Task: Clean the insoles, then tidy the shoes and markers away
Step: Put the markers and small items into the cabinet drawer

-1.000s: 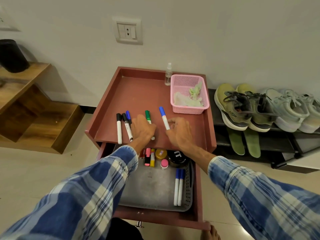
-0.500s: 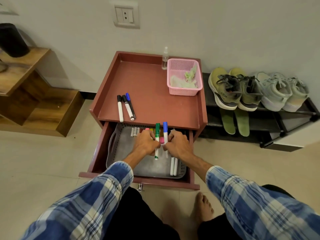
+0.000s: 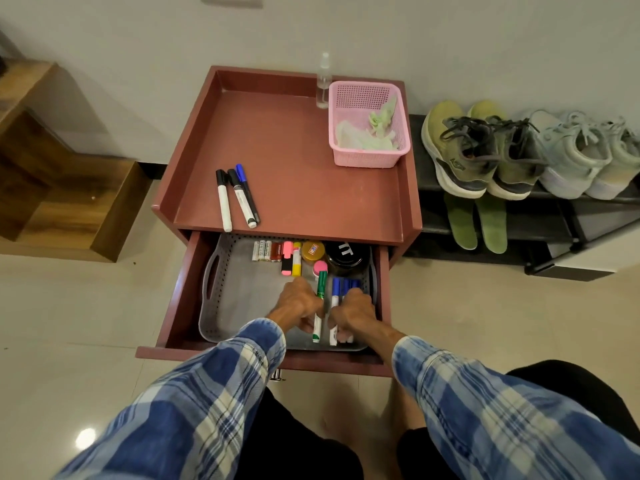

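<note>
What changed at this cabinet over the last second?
The left hand and right hand lifted the green marker and blue marker off the cabinet top and brought them down into the tray, still gripping them. The three markers on top, the basket and the shoes stayed put.

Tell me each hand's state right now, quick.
Left hand: grips the green-capped white marker over the grey perforated plastic tray.
Right hand: grips a blue-capped white marker.

Head view, steeply downward, over open drawer
</note>
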